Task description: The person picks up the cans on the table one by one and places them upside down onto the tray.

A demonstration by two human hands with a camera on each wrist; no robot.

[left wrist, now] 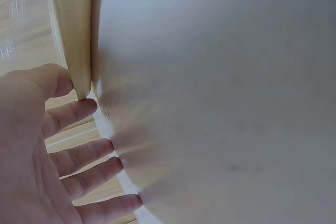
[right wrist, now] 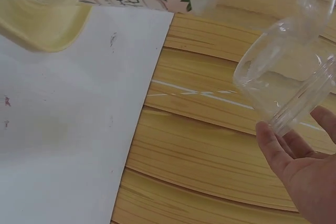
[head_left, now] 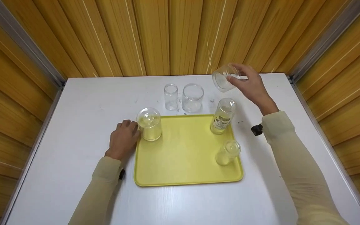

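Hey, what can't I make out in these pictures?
Label on the bottle: print too small to read, head view.
Held jar: one end cut off by the right edge, right wrist view.
Tray: cut off by the top edge, left wrist view.

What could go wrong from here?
The tilted jar might slip from the right hand. That hand could also clip the labelled bottle by the right edge of the yellow tray. The left hand is beside another clear jar, so a nudge might tip it.
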